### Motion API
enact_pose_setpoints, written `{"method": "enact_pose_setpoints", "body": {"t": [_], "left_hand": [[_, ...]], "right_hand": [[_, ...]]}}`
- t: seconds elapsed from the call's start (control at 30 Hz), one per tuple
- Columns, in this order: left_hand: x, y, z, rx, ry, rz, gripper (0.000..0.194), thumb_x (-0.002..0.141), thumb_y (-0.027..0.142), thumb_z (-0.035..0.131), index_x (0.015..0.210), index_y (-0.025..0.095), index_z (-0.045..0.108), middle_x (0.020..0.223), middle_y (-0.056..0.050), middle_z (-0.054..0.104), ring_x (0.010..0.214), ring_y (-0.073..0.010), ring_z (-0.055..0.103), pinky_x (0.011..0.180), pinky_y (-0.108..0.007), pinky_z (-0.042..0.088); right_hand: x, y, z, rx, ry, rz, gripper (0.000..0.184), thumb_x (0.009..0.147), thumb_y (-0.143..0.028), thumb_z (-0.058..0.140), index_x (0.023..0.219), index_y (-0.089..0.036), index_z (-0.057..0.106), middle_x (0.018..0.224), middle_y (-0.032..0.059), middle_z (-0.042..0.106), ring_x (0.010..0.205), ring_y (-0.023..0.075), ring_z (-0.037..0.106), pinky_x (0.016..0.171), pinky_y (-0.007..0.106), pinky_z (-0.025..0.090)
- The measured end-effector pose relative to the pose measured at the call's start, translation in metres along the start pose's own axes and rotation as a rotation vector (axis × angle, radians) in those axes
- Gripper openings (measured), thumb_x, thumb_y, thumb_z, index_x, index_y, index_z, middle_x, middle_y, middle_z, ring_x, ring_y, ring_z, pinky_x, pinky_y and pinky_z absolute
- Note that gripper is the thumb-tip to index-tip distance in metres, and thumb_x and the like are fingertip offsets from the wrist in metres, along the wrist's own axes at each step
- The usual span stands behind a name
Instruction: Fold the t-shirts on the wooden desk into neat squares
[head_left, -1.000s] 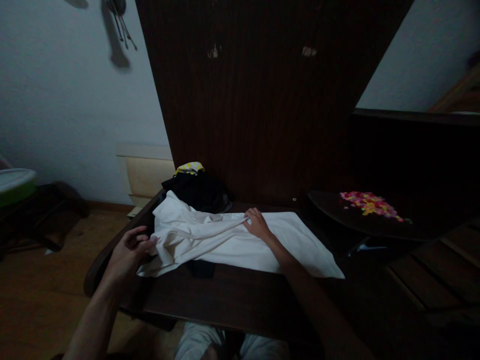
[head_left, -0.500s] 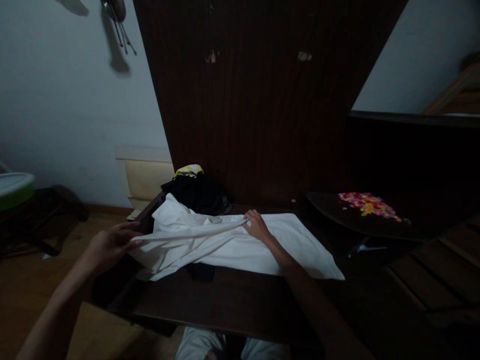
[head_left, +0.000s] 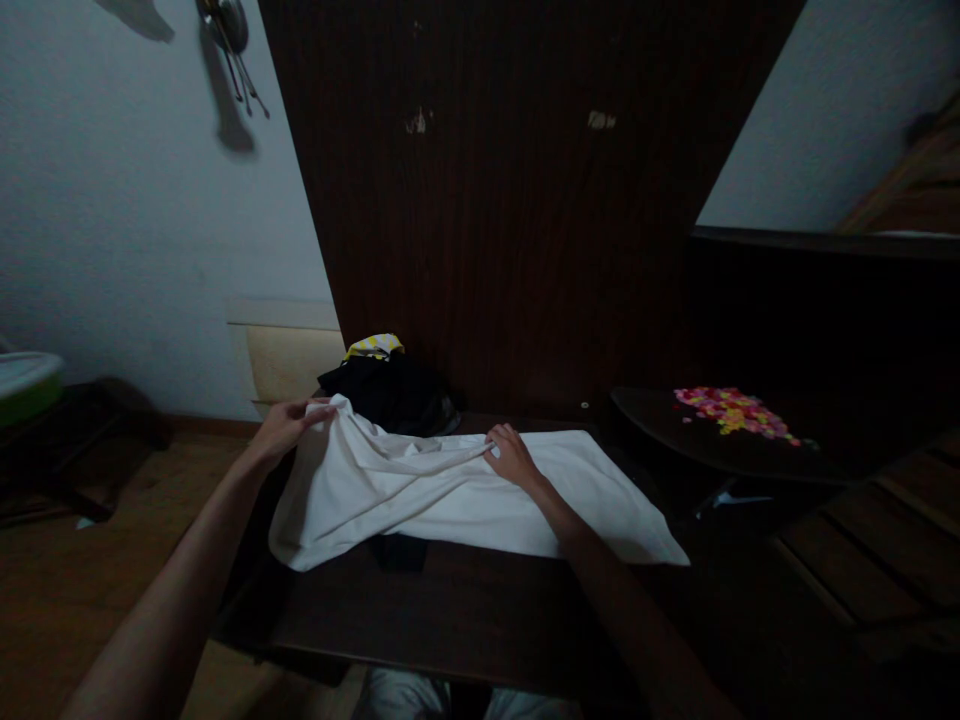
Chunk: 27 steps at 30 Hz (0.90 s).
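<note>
A long piece of white cloth (head_left: 450, 500), perhaps a garment, lies across the dark wooden table (head_left: 480, 610), flat at the right and wrinkled at the left. My left hand (head_left: 289, 428) is at its far left corner, fingers closed on the fabric. Near the middle of the far edge, my right hand (head_left: 512, 455) pinches a gathered fold. Creases run from that fold towards the left end. A small black piece of fabric (head_left: 399, 552) sticks out from under the near edge.
Behind the cloth sits a heap of black clothing (head_left: 397, 390) with a yellow-and-white piece (head_left: 375, 346) on top. A tall dark wooden panel (head_left: 495, 230) rises at the back. Colourful petal-like bits (head_left: 735, 412) lie on a rounded shelf (head_left: 660, 425) at the right.
My left hand has moved away from me, from the near left part of the cloth to its far left corner. The raised left fold now lies lower. My right hand has stayed put.
</note>
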<state>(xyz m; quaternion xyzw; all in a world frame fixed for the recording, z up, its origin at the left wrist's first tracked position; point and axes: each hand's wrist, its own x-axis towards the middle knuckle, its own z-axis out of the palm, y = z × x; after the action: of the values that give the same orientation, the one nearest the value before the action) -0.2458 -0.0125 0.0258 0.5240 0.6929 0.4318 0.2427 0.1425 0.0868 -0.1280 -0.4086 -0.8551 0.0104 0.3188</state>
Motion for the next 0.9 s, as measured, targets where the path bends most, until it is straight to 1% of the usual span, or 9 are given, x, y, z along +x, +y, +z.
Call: {"method": "enact_pose_setpoints", "body": {"t": [0.07,0.13,0.3,0.4,0.5,0.6,0.7,0.77,0.9], "left_hand": [[-0.002,-0.006,0.000,0.018,-0.007,0.013,0.055,0.059,0.059,0.071,0.089,0.013,0.072,0.084,-0.008,0.074,0.082,-0.0248,0.066,0.074,-0.032,0.051],[-0.011,-0.009,-0.001,0.040,-0.028,0.056,0.052,0.060,0.060,0.072,0.086,0.015,0.073,0.084,-0.007,0.073,0.084,-0.0253,0.066,0.076,-0.033,0.052],[-0.041,-0.009,-0.004,0.027,-0.118,0.214,0.046,0.061,0.066,0.072,0.071,0.021,0.073,0.120,-0.010,0.069,0.115,-0.0305,0.060,0.099,-0.040,0.046],[-0.047,-0.009,-0.002,0.015,-0.141,0.214,0.049,0.058,0.069,0.073,0.071,0.022,0.073,0.132,-0.011,0.064,0.124,-0.0327,0.055,0.106,-0.046,0.041],[-0.041,-0.011,0.003,0.022,-0.080,0.176,0.053,0.054,0.070,0.074,0.071,0.020,0.073,0.138,-0.013,0.059,0.127,-0.0344,0.051,0.109,-0.046,0.037],[-0.032,-0.010,0.008,-0.017,-0.046,0.107,0.054,0.055,0.066,0.073,0.078,0.018,0.074,0.127,-0.014,0.066,0.117,-0.0333,0.058,0.103,-0.045,0.042],[-0.031,-0.009,0.012,-0.036,-0.011,0.092,0.051,0.058,0.061,0.072,0.081,0.015,0.073,0.101,-0.010,0.074,0.098,-0.0296,0.064,0.091,-0.040,0.050],[-0.037,-0.011,0.012,-0.026,-0.001,0.137,0.045,0.062,0.058,0.071,0.077,0.015,0.073,0.092,-0.009,0.073,0.091,-0.0272,0.065,0.085,-0.037,0.051],[-0.063,-0.019,0.005,0.033,0.046,0.353,0.036,0.069,0.055,0.069,0.068,0.019,0.071,0.086,-0.006,0.073,0.086,-0.0236,0.066,0.086,-0.035,0.052]], "right_hand": [[0.000,0.000,0.000,0.003,-0.004,0.000,0.012,0.077,-0.010,0.059,0.081,-0.021,0.056,0.090,0.0057,0.059,0.091,0.0226,0.051,0.081,0.034,0.041],[0.000,0.001,0.001,0.004,-0.010,-0.003,0.011,0.077,-0.011,0.059,0.081,-0.021,0.057,0.089,0.0055,0.059,0.091,0.0225,0.051,0.081,0.034,0.041],[0.000,0.000,0.000,0.017,-0.011,0.003,0.010,0.079,-0.012,0.058,0.080,-0.022,0.056,0.089,0.0055,0.059,0.090,0.0226,0.051,0.080,0.034,0.041],[0.000,-0.001,0.000,0.011,-0.012,0.010,0.009,0.079,-0.012,0.059,0.080,-0.021,0.057,0.089,0.0059,0.059,0.090,0.0227,0.051,0.080,0.034,0.041],[0.000,-0.002,-0.001,0.004,-0.011,0.019,0.010,0.078,-0.011,0.060,0.080,-0.021,0.057,0.089,0.0062,0.060,0.090,0.0230,0.051,0.080,0.034,0.041],[0.000,-0.002,-0.001,0.007,-0.004,0.017,0.010,0.078,-0.011,0.059,0.080,-0.021,0.057,0.089,0.0061,0.060,0.090,0.0230,0.051,0.080,0.034,0.041],[0.000,-0.001,-0.002,0.013,-0.008,0.006,0.010,0.079,-0.011,0.058,0.081,-0.021,0.057,0.089,0.0062,0.060,0.089,0.0228,0.051,0.080,0.034,0.042],[0.000,-0.001,-0.002,0.017,-0.015,0.003,0.010,0.079,-0.011,0.058,0.081,-0.020,0.057,0.089,0.0061,0.060,0.089,0.0224,0.051,0.081,0.034,0.042],[0.000,0.000,-0.001,0.012,-0.013,0.004,0.010,0.079,-0.011,0.058,0.081,-0.020,0.057,0.089,0.0060,0.059,0.089,0.0221,0.051,0.081,0.033,0.041]]}}
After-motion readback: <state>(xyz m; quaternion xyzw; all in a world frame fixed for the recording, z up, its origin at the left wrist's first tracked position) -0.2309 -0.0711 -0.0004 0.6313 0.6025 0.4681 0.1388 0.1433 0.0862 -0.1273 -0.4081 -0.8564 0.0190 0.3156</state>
